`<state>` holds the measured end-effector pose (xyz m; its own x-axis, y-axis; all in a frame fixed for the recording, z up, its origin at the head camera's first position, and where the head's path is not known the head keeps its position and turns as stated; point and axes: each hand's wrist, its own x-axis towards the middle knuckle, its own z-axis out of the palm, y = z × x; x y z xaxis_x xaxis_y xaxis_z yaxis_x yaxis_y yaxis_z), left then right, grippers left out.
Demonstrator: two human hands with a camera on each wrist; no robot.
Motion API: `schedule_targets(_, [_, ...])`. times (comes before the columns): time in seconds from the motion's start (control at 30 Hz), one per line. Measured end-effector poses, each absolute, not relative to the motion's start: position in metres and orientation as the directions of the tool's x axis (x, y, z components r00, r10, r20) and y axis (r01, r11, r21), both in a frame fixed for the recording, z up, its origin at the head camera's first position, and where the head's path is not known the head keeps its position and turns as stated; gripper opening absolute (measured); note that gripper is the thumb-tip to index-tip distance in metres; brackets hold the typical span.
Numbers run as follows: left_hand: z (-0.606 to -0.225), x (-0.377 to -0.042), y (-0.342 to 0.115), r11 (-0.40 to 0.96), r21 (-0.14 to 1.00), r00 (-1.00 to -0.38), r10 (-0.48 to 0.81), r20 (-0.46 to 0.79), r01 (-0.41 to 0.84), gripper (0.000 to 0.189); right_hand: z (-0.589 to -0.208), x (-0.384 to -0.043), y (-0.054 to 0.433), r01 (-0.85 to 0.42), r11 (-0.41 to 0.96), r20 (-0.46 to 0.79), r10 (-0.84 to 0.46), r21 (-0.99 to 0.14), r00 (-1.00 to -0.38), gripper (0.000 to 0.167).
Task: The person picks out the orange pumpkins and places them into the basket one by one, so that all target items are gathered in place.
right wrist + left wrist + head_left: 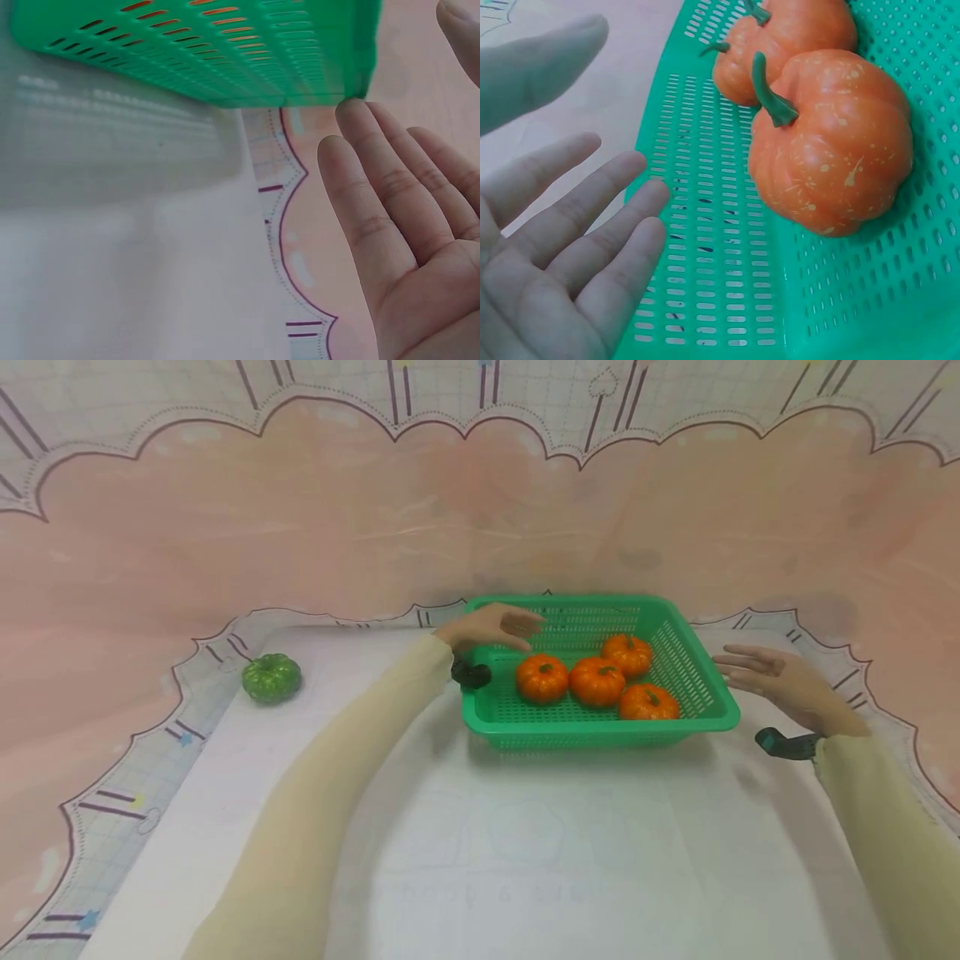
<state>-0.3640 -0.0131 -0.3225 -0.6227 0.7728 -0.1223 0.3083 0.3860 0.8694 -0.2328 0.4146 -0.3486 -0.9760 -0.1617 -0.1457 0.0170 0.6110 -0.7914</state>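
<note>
A green plastic basket (592, 727) stands on the white table with several small orange pumpkins (597, 682) inside. My left hand (491, 627) hovers over the basket's left side, its fingers spread and holding nothing. In the left wrist view an orange pumpkin (832, 142) with a green stem lies beyond the left fingertips, apart from them. My right hand (783, 681) is just outside the basket's right wall, fingers extended. In the right wrist view the right fingertips (351, 112) are close to the basket's rim (364, 52); I cannot tell whether they touch.
A green pumpkin (272, 678) sits on the table's far left corner. The white tabletop (525, 835) stretches in front of the basket. A pink patterned sheet (450, 527) hangs behind and surrounds the table.
</note>
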Motion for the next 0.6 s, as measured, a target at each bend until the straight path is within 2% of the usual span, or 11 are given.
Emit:
schedule_targets(0.23, [-0.316,-0.356,-0.027,0.357,0.883,-0.639,0.764,-0.088,0.304,0.057,-0.339,-0.235,0.413,-0.039,0.611,-0.098,-0.189,-0.791,-0.977,0.062])
schedule_targets(0.4, [-0.312,-0.353,-0.040,0.327,0.899,-0.669,0.741,-0.053,0.292,0.056,-0.327,-0.237,0.410,-0.049,0.700,-0.094,-0.165,-0.713,-0.982,0.058])
schedule_targets(0.57, [-0.308,-0.351,-0.053,0.288,0.910,-0.715,0.699,0.013,0.298,0.054,-0.314,-0.242,0.403,-0.062,0.637,-0.085,-0.197,-0.769,-0.977,0.057])
schedule_targets(0.6, [-0.307,-0.350,-0.056,0.278,0.912,-0.721,0.692,0.027,0.301,0.053,-0.311,-0.242,0.401,-0.069,0.658,-0.078,-0.190,-0.750,-0.979,0.057])
